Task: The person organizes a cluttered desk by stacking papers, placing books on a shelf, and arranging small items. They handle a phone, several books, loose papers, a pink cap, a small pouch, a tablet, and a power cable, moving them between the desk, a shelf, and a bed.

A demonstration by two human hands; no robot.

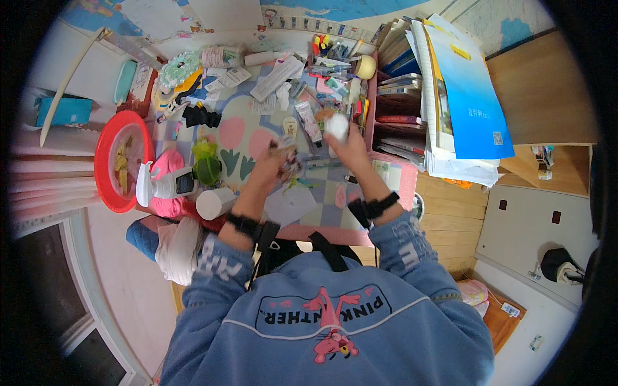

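My left hand (266, 169) is closed around a cluster of small mixed items (288, 157), blurred and too small to name, above the desk's patterned cover. In my right hand (351, 147) is a white rounded object (337, 126), its kind not clear, held over the desk's right part. A sheet of white paper (291, 203) lies below my left hand. Between the hands and a little farther back are a white tube with a black cap (308, 120) and a cream oval item (289, 127). Pens and small stationery (333, 72) crowd the back right.
A red-rimmed basin (100, 166), a white spray bottle (166, 186), a white roll (215, 203) and a green object (206, 164) stand at left. Black cloth (202, 117) lies behind them. Books and papers (400, 96) fill the right side, with a blue folder (475, 96) on top.
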